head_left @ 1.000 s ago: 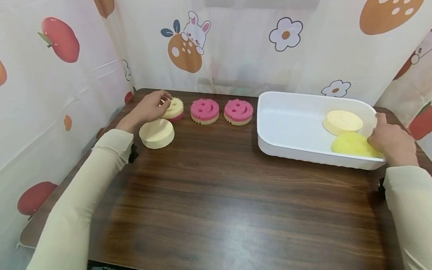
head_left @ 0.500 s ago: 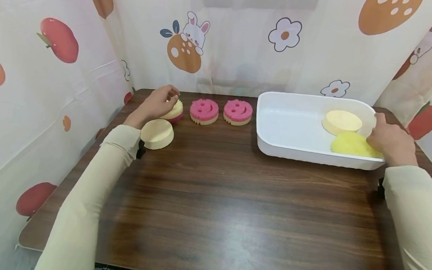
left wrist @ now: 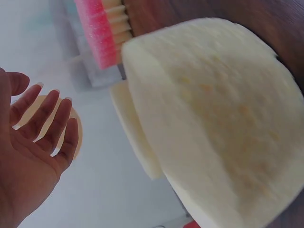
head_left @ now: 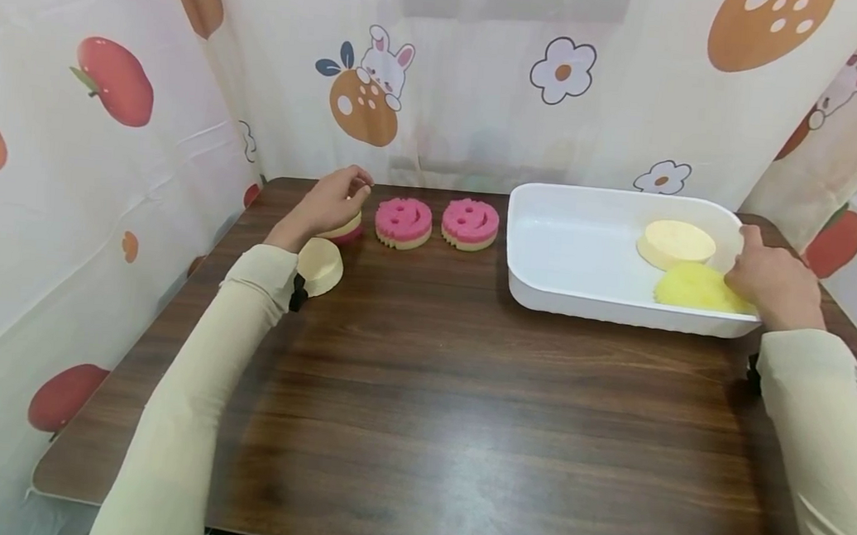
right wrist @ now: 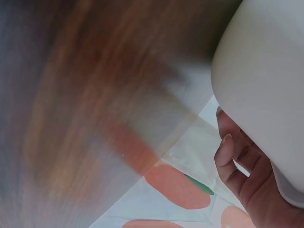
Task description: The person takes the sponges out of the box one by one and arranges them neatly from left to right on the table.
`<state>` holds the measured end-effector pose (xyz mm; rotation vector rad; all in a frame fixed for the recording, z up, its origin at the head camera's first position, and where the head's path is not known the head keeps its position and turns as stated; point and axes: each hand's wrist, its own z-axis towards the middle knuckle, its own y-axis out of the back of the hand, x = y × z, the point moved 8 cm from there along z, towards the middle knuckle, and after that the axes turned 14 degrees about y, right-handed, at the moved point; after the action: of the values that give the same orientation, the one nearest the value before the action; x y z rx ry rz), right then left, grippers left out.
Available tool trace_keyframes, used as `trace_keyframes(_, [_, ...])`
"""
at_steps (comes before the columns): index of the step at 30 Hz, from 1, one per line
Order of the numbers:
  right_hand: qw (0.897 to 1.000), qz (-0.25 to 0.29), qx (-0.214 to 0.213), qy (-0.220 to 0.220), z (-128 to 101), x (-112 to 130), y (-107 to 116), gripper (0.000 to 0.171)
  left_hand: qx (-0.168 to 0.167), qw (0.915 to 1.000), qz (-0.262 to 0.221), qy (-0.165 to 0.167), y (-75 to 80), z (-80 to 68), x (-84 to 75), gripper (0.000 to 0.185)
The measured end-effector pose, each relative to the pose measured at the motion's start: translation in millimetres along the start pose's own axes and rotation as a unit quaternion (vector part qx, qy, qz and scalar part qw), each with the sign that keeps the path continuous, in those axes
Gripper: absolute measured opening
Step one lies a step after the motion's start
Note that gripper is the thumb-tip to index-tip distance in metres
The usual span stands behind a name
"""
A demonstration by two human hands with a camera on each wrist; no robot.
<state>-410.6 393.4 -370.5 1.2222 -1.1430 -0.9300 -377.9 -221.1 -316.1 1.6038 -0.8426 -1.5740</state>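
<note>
Dark wood-grain table (head_left: 464, 403), walled on three sides by pale curtain (head_left: 486, 81) printed with strawberries, rabbits, flowers. White plastic tub (head_left: 571, 253) at back right holds a cream round sponge (head_left: 675, 242) and a fuzzy yellow sponge (head_left: 696, 288). Right hand (head_left: 771, 279) rests at the tub's right end, fingers loosely curled against the rim, touching the yellow sponge; firm grip cannot tell. Left hand (head_left: 332, 199) hovers over a cream-topped, pink-bottomed sponge (head_left: 345, 230) at back left, fingers relaxed and spread in wrist view, holding nothing. Plain cream disc sponge (head_left: 320, 264) just in front, near the sleeve. Two pink smiley sponges (head_left: 404, 220) (head_left: 471, 221) side by side between hand and tub.
</note>
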Motion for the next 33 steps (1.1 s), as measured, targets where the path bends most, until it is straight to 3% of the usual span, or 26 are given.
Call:
trace_keyframes(7, [1.0, 0.001, 0.0, 0.001, 1.7, -0.9, -1.9, 0.069, 0.002, 0.9999, -0.012, -0.005, -2.8, 7.0, -12.3, 0.041])
trace_keyframes(15, [1.0, 0.004, 0.002, 0.002, 2.9, -1.9, -2.4, 0.067, 0.013, 0.9998, 0.01, -0.013, -10.9, 16.7, -26.7, 0.041])
trace_keyframes(26, [1.0, 0.006, 0.001, -0.005, 0.0, -3.9, 1.9, 0.068, 0.03, 0.9978, 0.042, -0.041, -20.2, 23.4, -64.5, 0.038])
trace_keyframes(33, [1.0, 0.004, -0.004, 0.0, -2.0, -0.5, 1.6, 0.068, 0.034, 0.9967, 0.054, -0.05, -30.2, 28.4, -78.8, 0.037])
